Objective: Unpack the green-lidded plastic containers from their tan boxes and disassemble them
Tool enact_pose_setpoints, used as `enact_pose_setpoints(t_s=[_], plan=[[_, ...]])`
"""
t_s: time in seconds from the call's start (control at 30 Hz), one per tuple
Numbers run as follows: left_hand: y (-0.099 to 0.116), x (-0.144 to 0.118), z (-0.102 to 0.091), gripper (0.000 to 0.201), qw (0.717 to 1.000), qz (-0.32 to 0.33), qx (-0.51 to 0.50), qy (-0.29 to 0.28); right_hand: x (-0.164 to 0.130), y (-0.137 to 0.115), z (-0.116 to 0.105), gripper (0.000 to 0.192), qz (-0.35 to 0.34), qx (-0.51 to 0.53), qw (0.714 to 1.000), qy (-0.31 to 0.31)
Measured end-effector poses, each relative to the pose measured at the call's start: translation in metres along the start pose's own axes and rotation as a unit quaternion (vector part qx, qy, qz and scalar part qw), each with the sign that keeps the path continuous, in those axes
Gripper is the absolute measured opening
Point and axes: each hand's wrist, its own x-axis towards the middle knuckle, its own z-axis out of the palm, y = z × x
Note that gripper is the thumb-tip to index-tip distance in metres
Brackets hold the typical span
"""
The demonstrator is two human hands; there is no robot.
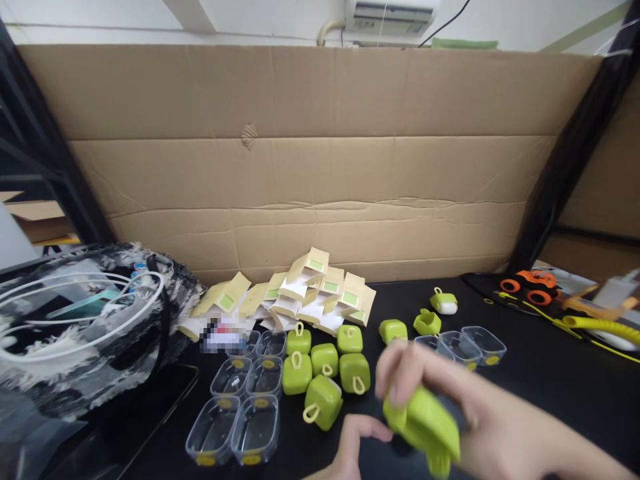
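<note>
Both hands (pixel 450 407) blurred, green case (pixel 425 427) half-hidden.

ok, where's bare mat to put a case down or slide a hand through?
Free: the black mat right of the clear tubs, short of the yellow cable; also the strip between the cardboard wall and the loose green cases. Crowded: centre-left, where green cases, clear trays and paper packets sit packed. The right hand holds a green case.
</note>
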Motion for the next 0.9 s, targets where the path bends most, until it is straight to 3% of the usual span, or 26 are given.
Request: enact_pose_setpoints(t_s=[0.1, 0.17, 0.2, 0.3, 0.4, 0.47, 0.63, 0.7, 0.8, 0.83, 0.9], plan=[[0.002, 0.000, 0.007, 0.030, 0.989, 0.003, 0.148, 0.009, 0.007, 0.034, -0.037, 0.040, 0.049, -0.108, 0.975, 0.186], [0.010, 0.003, 0.009, 0.019, 0.947, 0.060, 0.315, 0.031, 0.017, 0.058, -0.062, 0.041, 0.107, -0.170, 0.948, 0.248], [0.015, 0.006, 0.009, 0.018, 0.911, 0.104, 0.397, 0.049, 0.023, 0.070, -0.072, 0.043, 0.150, -0.211, 0.934, 0.247], [0.027, 0.012, 0.008, 0.023, 0.796, 0.211, 0.559, 0.096, 0.037, 0.094, -0.090, 0.044, 0.315, -0.362, 0.868, 0.129], [0.031, 0.014, 0.008, 0.040, 0.749, 0.245, 0.603, 0.120, 0.045, 0.103, -0.095, 0.036, 0.374, -0.401, 0.833, 0.068], [0.029, 0.016, 0.010, 0.035, 0.723, 0.271, 0.620, 0.137, 0.046, 0.103, -0.096, 0.033, 0.385, -0.409, 0.826, 0.040], [0.020, 0.020, 0.017, 0.024, 0.623, 0.325, 0.685, 0.194, 0.048, 0.084, -0.081, 0.047, 0.305, -0.438, 0.845, 0.033], [0.021, 0.020, 0.018, 0.027, 0.609, 0.328, 0.696, 0.195, 0.051, 0.071, -0.066, 0.049, 0.220, -0.432, 0.874, 0.005], [0.029, 0.018, 0.018, 0.023, 0.603, 0.317, 0.714, 0.164, 0.057, 0.055, -0.040, 0.057, 0.033, -0.358, 0.925, -0.122], [0.031, 0.017, 0.018, 0.022, 0.601, 0.310, 0.722, 0.147, 0.058, 0.053, -0.032, 0.059, -0.011, -0.346, 0.926, -0.152], [0.035, 0.015, 0.016, 0.023, 0.599, 0.296, 0.735, 0.118, 0.062, 0.053, -0.021, 0.058, -0.034, -0.364, 0.916, -0.165]])
